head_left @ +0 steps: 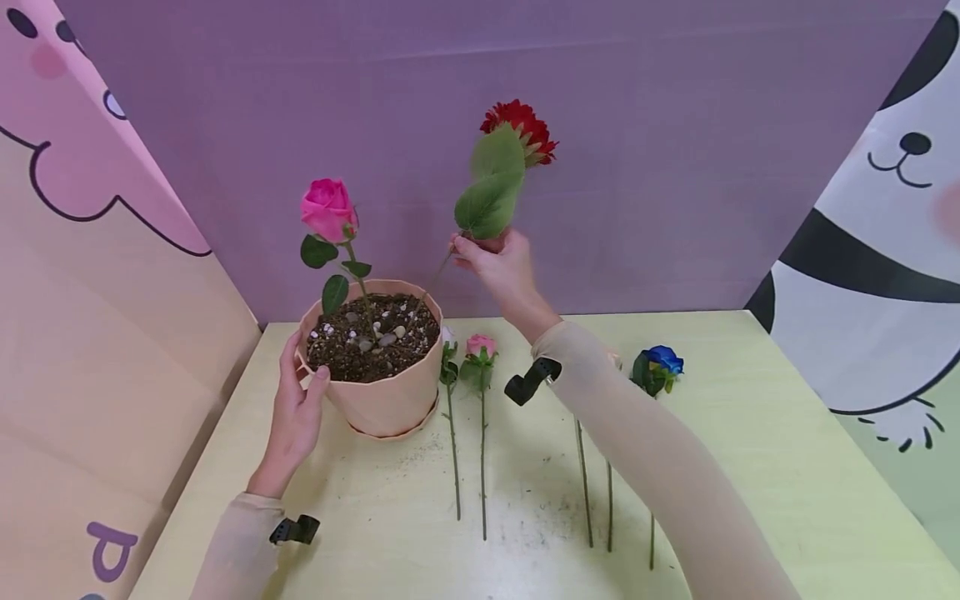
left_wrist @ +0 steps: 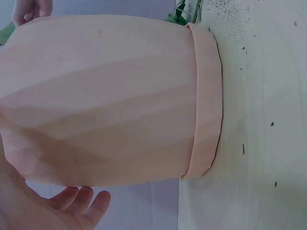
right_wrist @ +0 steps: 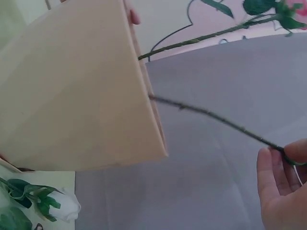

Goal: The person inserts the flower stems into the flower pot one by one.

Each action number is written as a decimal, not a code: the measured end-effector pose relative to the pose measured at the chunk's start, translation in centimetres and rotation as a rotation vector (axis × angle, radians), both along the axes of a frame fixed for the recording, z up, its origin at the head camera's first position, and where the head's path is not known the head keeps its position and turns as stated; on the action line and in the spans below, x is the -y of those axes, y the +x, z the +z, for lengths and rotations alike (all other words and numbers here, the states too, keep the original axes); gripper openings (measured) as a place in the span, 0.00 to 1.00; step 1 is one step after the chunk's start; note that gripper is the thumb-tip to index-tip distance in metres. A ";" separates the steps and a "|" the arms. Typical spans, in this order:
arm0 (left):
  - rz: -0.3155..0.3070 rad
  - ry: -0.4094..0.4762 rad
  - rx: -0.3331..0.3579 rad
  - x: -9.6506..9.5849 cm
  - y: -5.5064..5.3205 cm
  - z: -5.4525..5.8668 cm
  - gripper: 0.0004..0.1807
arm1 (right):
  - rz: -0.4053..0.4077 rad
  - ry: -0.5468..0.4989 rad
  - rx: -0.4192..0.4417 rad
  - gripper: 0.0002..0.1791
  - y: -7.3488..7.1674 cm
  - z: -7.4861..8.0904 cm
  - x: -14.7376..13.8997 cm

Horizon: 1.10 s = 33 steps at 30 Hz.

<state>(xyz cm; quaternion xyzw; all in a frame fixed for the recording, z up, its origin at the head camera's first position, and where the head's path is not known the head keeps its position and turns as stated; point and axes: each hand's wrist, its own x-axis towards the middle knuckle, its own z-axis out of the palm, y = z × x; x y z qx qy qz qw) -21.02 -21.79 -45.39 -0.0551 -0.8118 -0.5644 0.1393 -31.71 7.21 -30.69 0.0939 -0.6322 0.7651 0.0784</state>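
My left hand (head_left: 294,423) holds the peach flower pot (head_left: 386,404) by its left side, thumb at the rim and fingers along the outer wall. Dark soil (head_left: 352,354) with pebbles fills the pot, and a pink rose (head_left: 328,210) stands upright in it. My right hand (head_left: 506,271) pinches the stem of a red flower (head_left: 528,129) just under its big green leaves (head_left: 487,204). That stem (right_wrist: 216,116) slants down past the pot's rim to the soil at the right side. In the right wrist view, the pot wall hides the stem's lower end.
Right of the pot lie a white rose (right_wrist: 63,206) and a light pink rose (head_left: 481,346). A blue rose (head_left: 663,360) and other stems (head_left: 583,483) lie farther right, partly under my right sleeve. Soil crumbs dot the table (head_left: 420,533). A purple backdrop (head_left: 675,183) rises behind.
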 end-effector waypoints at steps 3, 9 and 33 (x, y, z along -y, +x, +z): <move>0.004 -0.001 0.006 -0.1 0.0 0.0 0.39 | 0.002 0.038 0.004 0.18 -0.3 -0.2 0.9; 0.014 -0.014 0.014 -0.3 0.0 0.0 0.39 | 0.022 0.131 -0.043 0.17 -0.7 -0.7 2.4; 0.010 0.003 -0.011 0.0 0.3 -0.3 0.39 | -0.017 0.667 -0.428 0.12 0.6 -5.7 6.4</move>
